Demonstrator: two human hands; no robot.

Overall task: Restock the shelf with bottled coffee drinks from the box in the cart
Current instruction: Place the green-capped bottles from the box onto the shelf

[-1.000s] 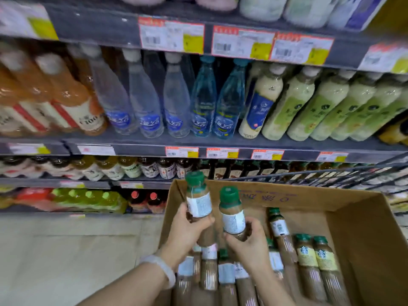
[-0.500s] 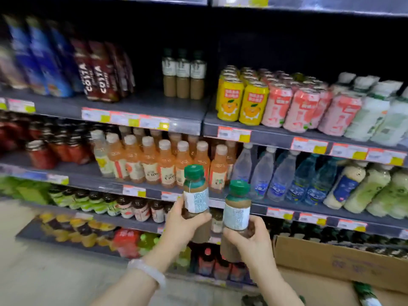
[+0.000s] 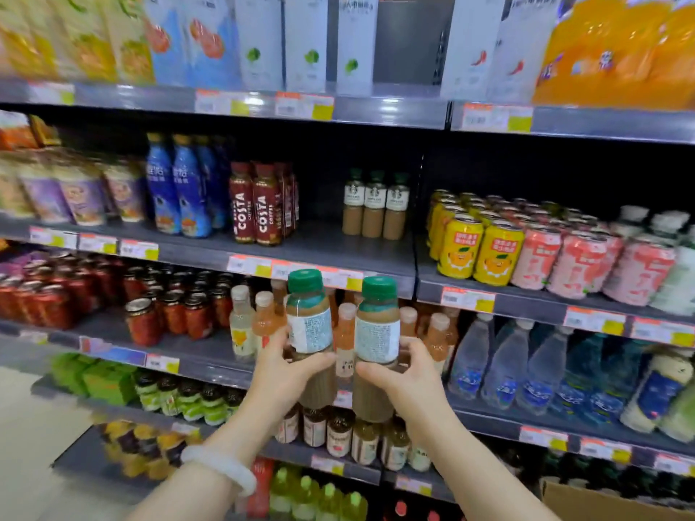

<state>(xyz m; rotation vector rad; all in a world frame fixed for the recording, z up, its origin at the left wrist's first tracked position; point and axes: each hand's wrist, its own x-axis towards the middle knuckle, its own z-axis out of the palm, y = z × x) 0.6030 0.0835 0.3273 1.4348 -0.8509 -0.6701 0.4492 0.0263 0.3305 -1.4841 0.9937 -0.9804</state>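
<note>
Both bottles have risen since half a second ago, and the view has tilted up with them: a top shelf of cartons [image 3: 259,43] now shows, and the cardboard box [image 3: 601,500] has slid down to the bottom right corner, only its edge in sight. A second ago the hands were lifting the bottles just above that box.

The left hand [image 3: 284,374] grips the left coffee bottle [image 3: 310,325] round its lower half, thumb across the front below the white label, fingers curled behind. The right hand [image 3: 404,374] grips the right coffee bottle [image 3: 377,332] the same way, thumb at the front, fingers wrapped on the far side. Each grip is closed tight on its bottle. Both bottles stand upright with green caps on top, side by side and a little apart, held in the air in front of the shelf edge with the price tags [image 3: 297,270]. A white bangle [image 3: 222,466] sits on the left wrist.

Above and slightly right of the held bottles, three matching coffee bottles [image 3: 375,208] stand in a row at the back of the grey shelf [image 3: 323,246], with bare shelf in front of them. Red Costa bottles [image 3: 259,204] stand to their left, and yellow cans [image 3: 474,250] to their right past the upright divider. Behind the hands are pale orange drinks [image 3: 265,321] and clear water bottles [image 3: 504,366].
</note>
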